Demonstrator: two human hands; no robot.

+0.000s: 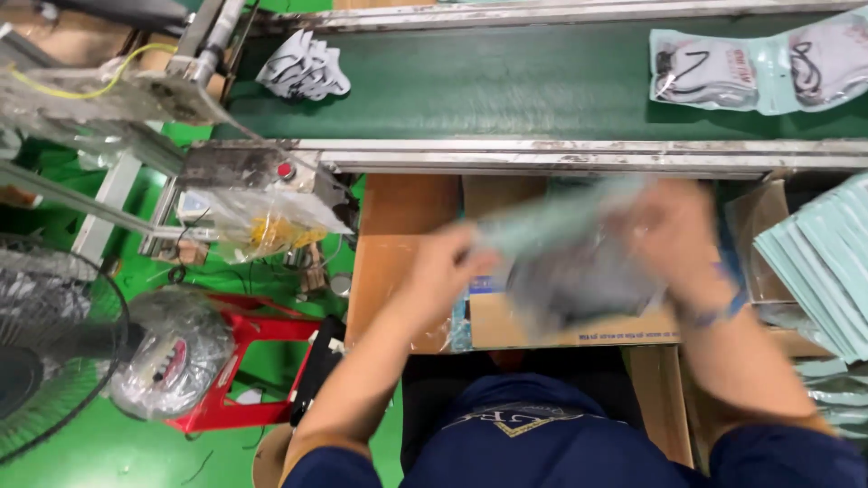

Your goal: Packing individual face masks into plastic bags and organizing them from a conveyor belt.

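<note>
The pouch [570, 262] lies crosswise between both hands, just below the belt [506, 86]; left hand [443, 271] and right hand [674, 235] fingers grip its ends.

your hands blur around a pale teal and grey pouch [565, 262]. the conveyor belt [506, 86] is dark green with dull silver rails. two packets [759, 68] on it are light teal and white with black cable inside. the stack of pouches [818, 262] is mint. the cardboard box [398, 244] is tan, the stool [249, 361] red, the floor [117, 452] bright green, your shirt [533, 443] navy.
</note>
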